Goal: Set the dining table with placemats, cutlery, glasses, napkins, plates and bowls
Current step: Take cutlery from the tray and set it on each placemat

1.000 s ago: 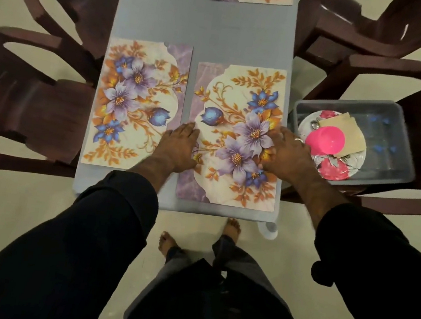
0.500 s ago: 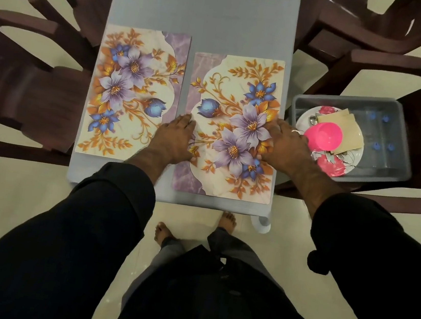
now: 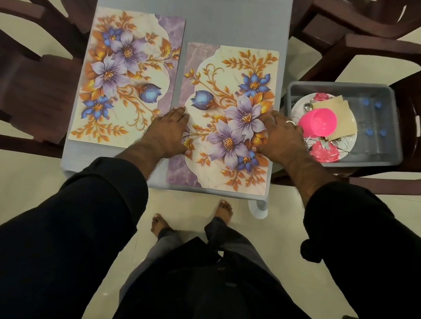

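Now two rectangular floral placemats [image 3: 127,79] are counted; the near-edge one [image 3: 225,118] is pressed by left hand [image 3: 168,133] and right hand [image 3: 283,138], fingers flat, gripping nothing.

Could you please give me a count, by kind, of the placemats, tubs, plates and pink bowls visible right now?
Placemats: 2, the left placemat and the right placemat, which both hands press flat
Grey tub: 1
Floral plate: 1 showing; any beneath it are hidden
Pink bowl: 1
Total: 5
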